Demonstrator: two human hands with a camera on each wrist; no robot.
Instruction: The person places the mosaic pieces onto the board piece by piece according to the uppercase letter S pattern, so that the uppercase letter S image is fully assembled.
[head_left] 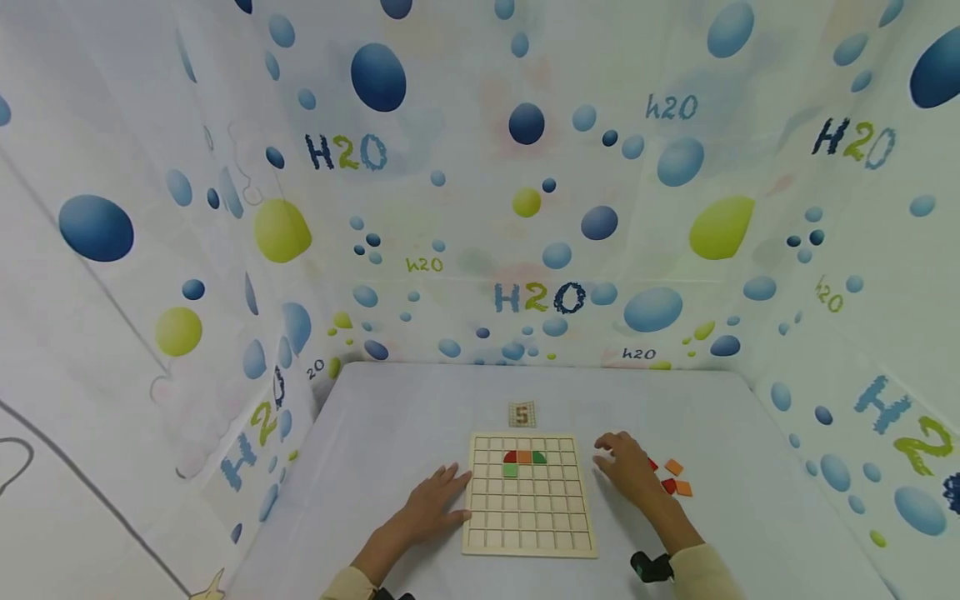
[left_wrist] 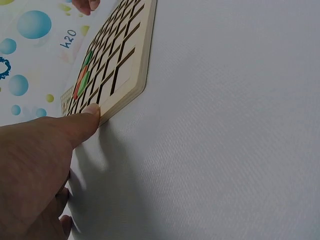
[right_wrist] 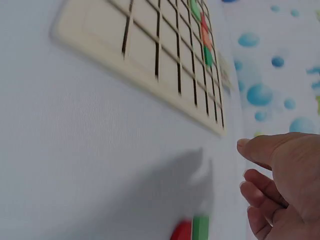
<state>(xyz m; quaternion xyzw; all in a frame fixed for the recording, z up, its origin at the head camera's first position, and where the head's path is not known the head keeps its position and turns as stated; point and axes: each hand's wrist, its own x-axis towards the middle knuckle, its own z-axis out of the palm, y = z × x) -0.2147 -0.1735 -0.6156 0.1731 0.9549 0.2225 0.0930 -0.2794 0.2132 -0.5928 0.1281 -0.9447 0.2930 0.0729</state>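
A wooden grid board lies flat on the table. In its upper rows sit a red rounded piece, an orange square, a dark green rounded piece and, below the red one, a light green square. My left hand rests at the board's left side, thumb tip on the rim in the left wrist view. To the right of the board hovers my right hand, fingers loosely bent, with nothing seen between them.
Right of my right hand lie loose pieces, among them orange squares and a red piece. A green piece lies beneath the right hand. Beyond the board is a small tile marked 5. A patterned curtain surrounds the table.
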